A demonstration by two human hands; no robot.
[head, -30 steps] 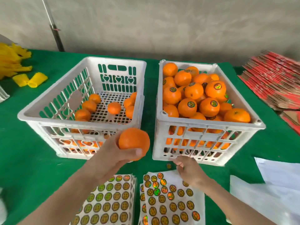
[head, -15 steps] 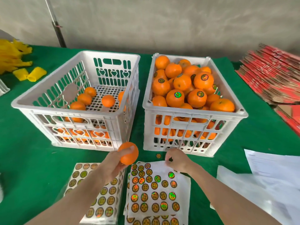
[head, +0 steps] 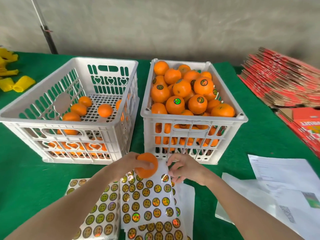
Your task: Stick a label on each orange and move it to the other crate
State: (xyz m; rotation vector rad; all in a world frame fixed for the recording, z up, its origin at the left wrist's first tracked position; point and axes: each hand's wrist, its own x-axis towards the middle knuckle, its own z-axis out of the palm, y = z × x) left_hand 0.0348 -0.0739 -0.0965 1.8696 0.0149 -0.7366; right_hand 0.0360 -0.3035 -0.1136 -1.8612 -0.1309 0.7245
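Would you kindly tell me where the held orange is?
Head view, lower centre: the orange is gripped in the left hand, above the sticker sheet, in front of the full crate.

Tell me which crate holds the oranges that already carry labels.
The heaped right crate: several of its top oranges show round stickers. The left crate holds only a few loose oranges, none showing a sticker.

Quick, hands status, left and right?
Left hand: grips an orange.
Right hand: fingers curled at the label sheet top edge; whether pinching a label, cannot tell.
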